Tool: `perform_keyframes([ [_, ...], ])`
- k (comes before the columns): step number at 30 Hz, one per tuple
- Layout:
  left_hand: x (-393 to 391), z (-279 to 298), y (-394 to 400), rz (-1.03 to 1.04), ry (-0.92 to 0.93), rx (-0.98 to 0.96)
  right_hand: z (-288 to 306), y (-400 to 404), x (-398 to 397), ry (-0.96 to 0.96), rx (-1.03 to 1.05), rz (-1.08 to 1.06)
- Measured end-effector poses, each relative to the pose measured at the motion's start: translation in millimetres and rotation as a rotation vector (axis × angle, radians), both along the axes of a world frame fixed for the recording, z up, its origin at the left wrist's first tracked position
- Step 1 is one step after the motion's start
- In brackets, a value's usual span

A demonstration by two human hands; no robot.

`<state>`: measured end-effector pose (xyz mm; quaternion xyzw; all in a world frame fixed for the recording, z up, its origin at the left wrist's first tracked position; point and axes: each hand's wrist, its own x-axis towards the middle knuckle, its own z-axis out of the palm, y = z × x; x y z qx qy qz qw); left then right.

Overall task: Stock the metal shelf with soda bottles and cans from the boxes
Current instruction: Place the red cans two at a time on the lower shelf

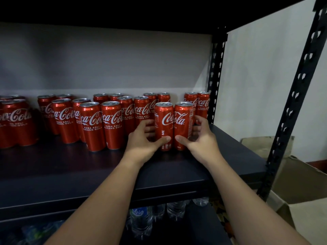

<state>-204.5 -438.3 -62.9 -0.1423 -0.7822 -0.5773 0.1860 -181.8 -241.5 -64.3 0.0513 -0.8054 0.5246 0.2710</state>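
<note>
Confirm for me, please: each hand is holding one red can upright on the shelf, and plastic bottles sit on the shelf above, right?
Not quite. The left hand and right hand each hold a red can upright on the shelf, but the head view shows the bottles on the shelf below, not above.

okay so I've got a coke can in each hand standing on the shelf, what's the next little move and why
Probably slide both cans straight back. The left hand grips the left can and the right hand the right can, upright and side by side, forward of the back pair by the rear post.
</note>
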Motion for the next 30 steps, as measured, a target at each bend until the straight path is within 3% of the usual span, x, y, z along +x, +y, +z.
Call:
perform_keyframes([
  [30, -8.1, -2.9, -1.0, 0.022, -0.043, -0.034, -2.2, 2.7, -3.3, -0.070, -0.093, 0.021],
])
